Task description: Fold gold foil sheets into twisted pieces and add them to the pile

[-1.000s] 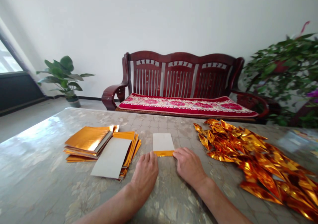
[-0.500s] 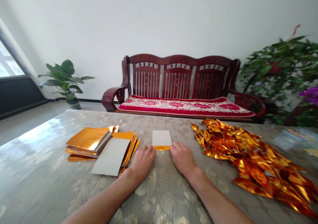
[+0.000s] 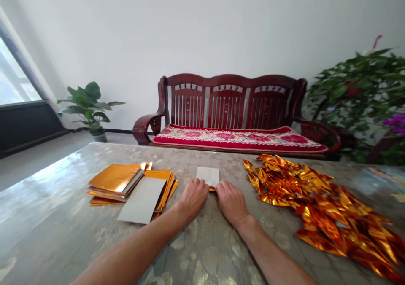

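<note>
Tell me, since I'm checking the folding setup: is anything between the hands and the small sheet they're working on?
Nothing visible. The left hand and right hand both rest on the near edge of the sheet. The stack lies off to the left and the folded pile to the right, both apart from it.

Foil paper sheet [image 3: 208, 176]: matt white back, glossy gold edge. Sheet stack [image 3: 126, 183] left of it: mirror-bright gold foil, matt grey backs. Folded pieces [image 3: 319, 202] right of it: crinkled, shiny gold foil. Desk [image 3: 50, 217]: smooth, glossy, marbled. Sofa [image 3: 228, 103] behind: polished dark wood, red cloth cushion.
</note>
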Tool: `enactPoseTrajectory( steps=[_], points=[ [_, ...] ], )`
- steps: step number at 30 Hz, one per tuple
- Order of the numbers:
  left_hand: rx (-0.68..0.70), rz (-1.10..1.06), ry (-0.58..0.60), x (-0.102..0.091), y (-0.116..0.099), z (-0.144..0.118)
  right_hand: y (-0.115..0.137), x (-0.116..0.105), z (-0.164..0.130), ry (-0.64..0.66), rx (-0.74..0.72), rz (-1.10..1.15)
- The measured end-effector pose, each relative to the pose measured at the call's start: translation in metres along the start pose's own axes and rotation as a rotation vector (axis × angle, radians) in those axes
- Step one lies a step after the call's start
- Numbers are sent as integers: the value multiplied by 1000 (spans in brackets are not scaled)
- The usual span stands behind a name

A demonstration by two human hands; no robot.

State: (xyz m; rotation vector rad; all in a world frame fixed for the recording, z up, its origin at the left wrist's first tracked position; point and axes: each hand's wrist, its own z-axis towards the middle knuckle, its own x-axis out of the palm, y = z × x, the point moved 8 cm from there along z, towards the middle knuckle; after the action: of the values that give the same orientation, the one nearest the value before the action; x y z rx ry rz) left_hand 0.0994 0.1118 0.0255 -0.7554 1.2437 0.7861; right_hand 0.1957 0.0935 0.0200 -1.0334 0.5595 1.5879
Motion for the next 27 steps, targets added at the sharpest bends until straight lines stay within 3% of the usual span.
enactPoseTrajectory(
  steps=[5,7,10,18,20,22,25,27],
  points=[
    [-169,-251,-113,-3,20,5,-10,-24,-2,-244,91,280],
    [-323,-613,-191,-3,34,4,-11,-31,-5,-306,109,389],
    [-516,-1218,-269,10,40,0,-3,-32,-6,-286,72,445],
    [-632,-1571,-246,36,16,-11,-3,-36,-3,-295,13,303],
    [-606,-1497,-176,39,16,-11,-8,-32,-4,-267,21,299],
    [-520,-1262,-147,32,20,-13,-15,-26,-4,-214,56,312],
    [-341,-715,-352,-6,31,-25,-22,-14,-5,-116,126,336],
    [-175,-403,-405,-24,25,-31,-22,-9,-5,-60,139,355]
  ],
)
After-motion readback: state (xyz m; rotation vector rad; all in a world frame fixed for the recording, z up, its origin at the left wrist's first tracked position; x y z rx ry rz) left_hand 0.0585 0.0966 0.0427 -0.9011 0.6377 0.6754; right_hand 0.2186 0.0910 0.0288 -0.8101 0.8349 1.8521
